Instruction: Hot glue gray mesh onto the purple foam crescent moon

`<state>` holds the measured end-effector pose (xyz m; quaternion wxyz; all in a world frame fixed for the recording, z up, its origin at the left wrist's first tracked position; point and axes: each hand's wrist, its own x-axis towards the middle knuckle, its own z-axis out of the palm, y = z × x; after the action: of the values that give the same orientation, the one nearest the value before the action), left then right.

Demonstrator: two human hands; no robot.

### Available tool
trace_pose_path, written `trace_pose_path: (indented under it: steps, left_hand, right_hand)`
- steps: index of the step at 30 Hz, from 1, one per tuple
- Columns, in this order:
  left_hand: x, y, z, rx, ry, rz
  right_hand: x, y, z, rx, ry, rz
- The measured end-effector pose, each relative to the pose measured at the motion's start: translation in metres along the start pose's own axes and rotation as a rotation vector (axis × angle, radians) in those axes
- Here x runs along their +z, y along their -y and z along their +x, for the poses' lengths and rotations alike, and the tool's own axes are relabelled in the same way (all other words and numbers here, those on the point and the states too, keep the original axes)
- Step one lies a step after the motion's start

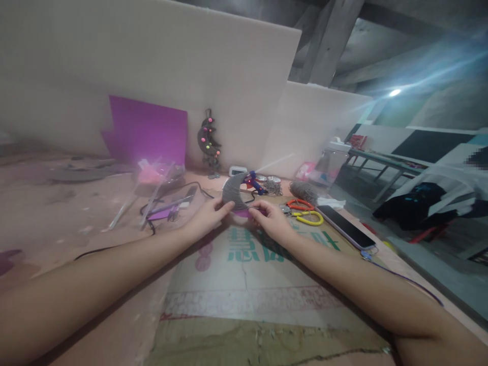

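A grey crescent-moon shape (233, 192), wrapped in grey cord, stands upright over a sheet of flattened cardboard (244, 284). My left hand (208, 216) pinches its lower left edge. My right hand (271, 219) pinches its lower right end, where a bit of purple shows underneath. Both arms reach forward across the cardboard. A finished dark moon ornament (209, 140) with coloured beads hangs on the white board behind.
A blue glue gun (253, 183) lies just behind the moon. Orange and yellow pliers (307, 212) and a phone (345, 226) lie to the right. Purple sheets (147, 129), a clear bag (156, 175) and black cables (168, 203) sit to the left. The table edge drops off at right.
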<state>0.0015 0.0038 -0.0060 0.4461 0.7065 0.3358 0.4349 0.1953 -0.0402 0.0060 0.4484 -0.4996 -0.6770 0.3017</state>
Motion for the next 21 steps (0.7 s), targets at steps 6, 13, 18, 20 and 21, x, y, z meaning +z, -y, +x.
trace_pose_path:
  steps: [6,13,18,20,21]
  left_hand:
    - [-0.001,-0.003,-0.002,-0.028,-0.002,0.047]
    - [-0.002,0.006,0.002,0.003,-0.007,0.049]
    - [0.000,0.008,0.003,-0.018,-0.016,-0.072]
    - [0.001,0.009,0.003,-0.043,-0.014,-0.135]
    - [0.001,0.010,0.003,-0.053,-0.014,-0.156]
  right_hand:
    - [0.000,-0.002,-0.002,-0.076,0.042,-0.084]
    - [0.001,-0.001,-0.001,-0.042,0.066,-0.057]
    - [0.001,-0.002,0.000,-0.037,0.076,-0.001]
    - [0.000,-0.003,0.001,-0.028,0.072,-0.002]
    - [0.000,-0.004,0.001,-0.020,0.063,-0.005]
